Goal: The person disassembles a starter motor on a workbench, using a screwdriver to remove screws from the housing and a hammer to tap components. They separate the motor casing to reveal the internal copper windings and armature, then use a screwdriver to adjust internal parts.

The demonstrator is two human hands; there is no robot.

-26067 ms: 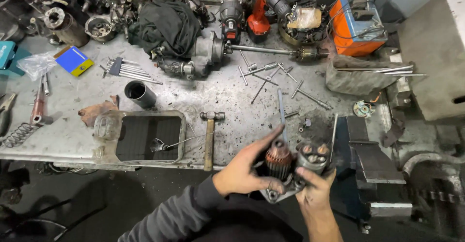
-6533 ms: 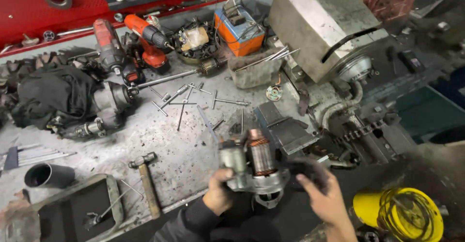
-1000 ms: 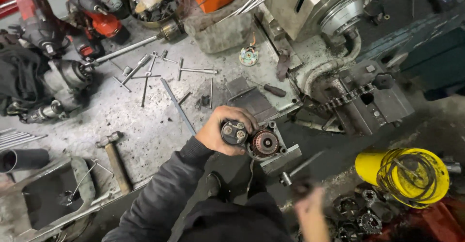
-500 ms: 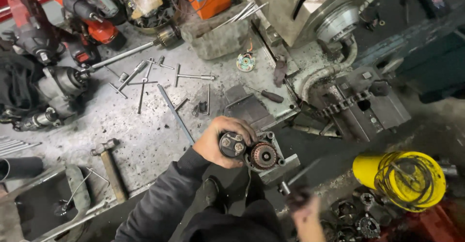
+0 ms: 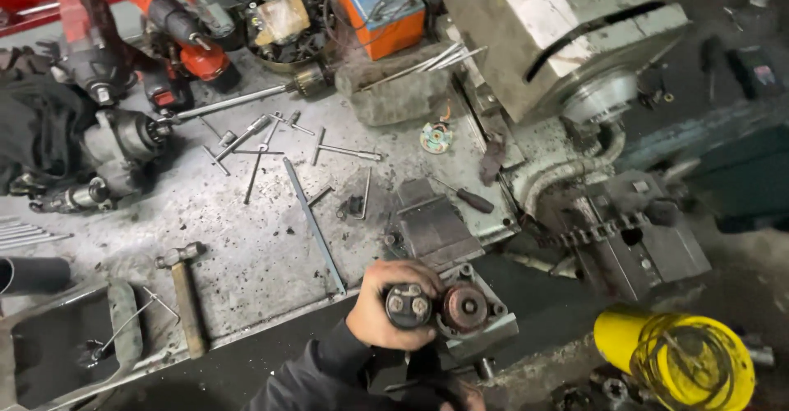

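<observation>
**Down low, a starter motor gripped at the bench vise**

Nearest, the left hand (image 5: 386, 312) clasps a starter motor (image 5: 440, 308) resting in the vise (image 5: 444, 238); the right hand (image 5: 464, 394) barely shows, grip unclear. Beyond, the grimy metal bench (image 5: 246, 230) carries a hammer (image 5: 187, 296), loose rods and, farthest, orange drills (image 5: 177, 25).

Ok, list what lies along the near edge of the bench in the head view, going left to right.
Dark metal tray → hammer → left hand gripping the starter motor → yellow drum wrapped in wire.
</observation>
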